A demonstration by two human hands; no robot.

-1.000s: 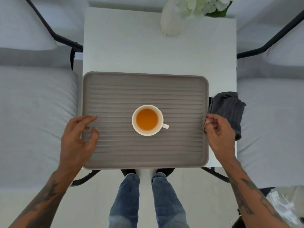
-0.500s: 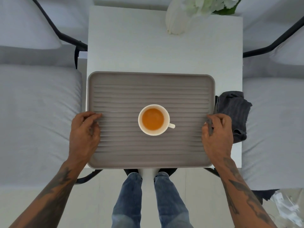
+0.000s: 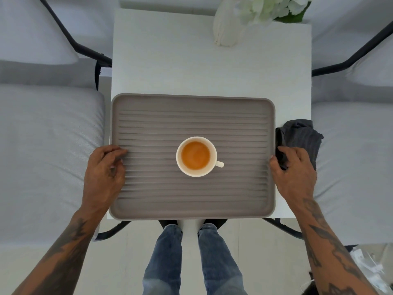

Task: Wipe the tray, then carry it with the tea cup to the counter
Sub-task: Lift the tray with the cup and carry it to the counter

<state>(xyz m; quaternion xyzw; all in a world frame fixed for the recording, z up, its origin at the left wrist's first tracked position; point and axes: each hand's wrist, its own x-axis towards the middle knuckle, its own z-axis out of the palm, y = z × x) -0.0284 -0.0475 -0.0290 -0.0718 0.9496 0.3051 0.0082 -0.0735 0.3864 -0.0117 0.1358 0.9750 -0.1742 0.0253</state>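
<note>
Your left hand (image 3: 104,173) and right hand (image 3: 294,174) clasp opposite short edges of the ribbed tray (image 3: 192,207) on the bench (image 3: 191,67); the tea cup (image 3: 196,156) sits centred between them.

The grey-brown ribbed tray (image 3: 192,107) is lying flat across the middle of the frame, long side left to right. The white tea cup (image 3: 196,156) is standing upright at its centre — full of amber tea, handle pointing right. A crumpled dark cloth (image 3: 302,137) is sitting just off the tray's right edge.

White table (image 3: 191,67) between grey cushioned chairs (image 3: 49,150), pale floor (image 3: 265,262).
</note>
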